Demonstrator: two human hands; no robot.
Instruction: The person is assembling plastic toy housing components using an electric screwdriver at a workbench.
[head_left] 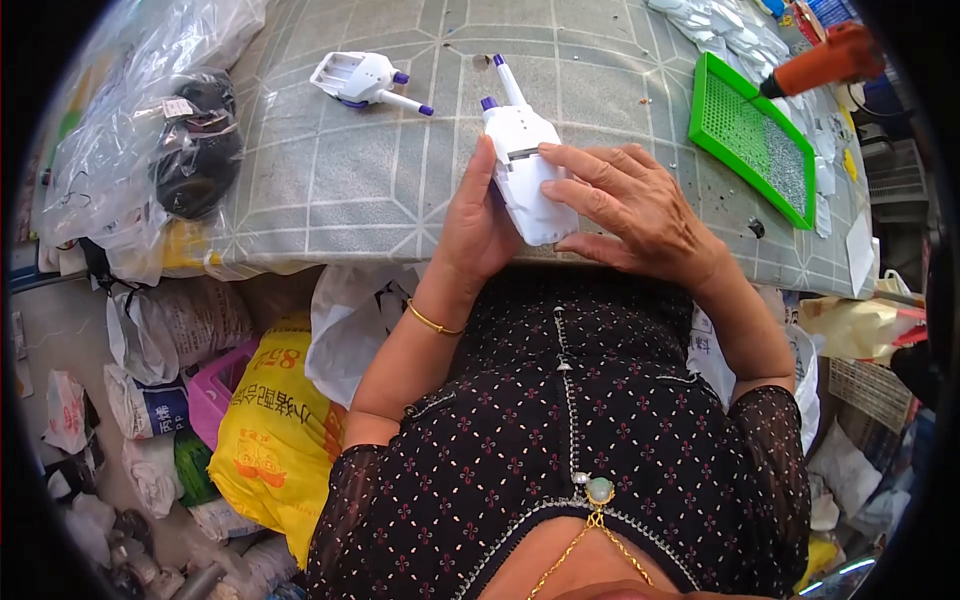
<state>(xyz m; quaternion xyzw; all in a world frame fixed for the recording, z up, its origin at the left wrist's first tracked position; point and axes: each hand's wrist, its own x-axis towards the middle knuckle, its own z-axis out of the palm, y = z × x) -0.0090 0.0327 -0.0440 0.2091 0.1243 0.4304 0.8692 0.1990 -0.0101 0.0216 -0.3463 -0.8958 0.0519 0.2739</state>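
Observation:
A white walkie-talkie with purple tips lies back side up over the table's near edge. My left hand is closed around its left side, thumb along the edge. On its back sits a white battery cover, with a dark gap showing at the cover's upper end. My right hand presses fingertips onto this cover, its thumb at the lower end. Farther left on the table lies a second white walkie-talkie, its battery compartment uncovered.
A green mesh tray holding small metal screws lies at the right, below an orange electric screwdriver. White plastic parts are heaped at the far right. Clear plastic bags and a black bagged object cover the left side.

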